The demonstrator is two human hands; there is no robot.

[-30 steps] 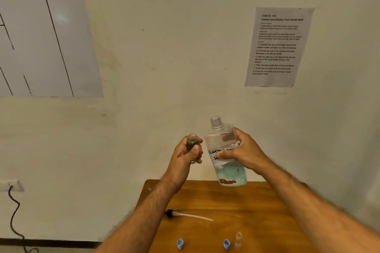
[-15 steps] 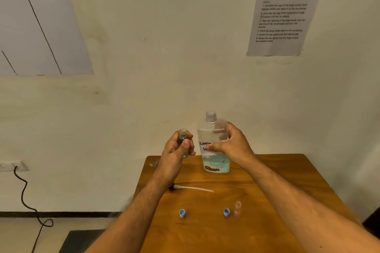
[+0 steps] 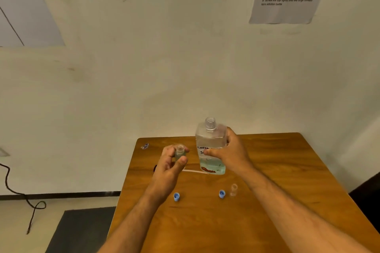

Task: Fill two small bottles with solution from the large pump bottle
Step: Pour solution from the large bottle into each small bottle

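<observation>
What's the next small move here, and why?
Probably tilt the large bottle in the right hand so its open neck meets the mouth of the small bottle held in the left hand. Both are uncapped, upright and side by side but apart, and nothing is pouring. A second small bottle waits on the table by two blue caps.

On the bench (image 3: 287, 170), two caps (image 3: 176, 196) (image 3: 221, 193) sit at my six o'clock; second small bottle (image 3: 233, 189) just right; pump tube (image 3: 193, 171) behind, under my hands.
</observation>
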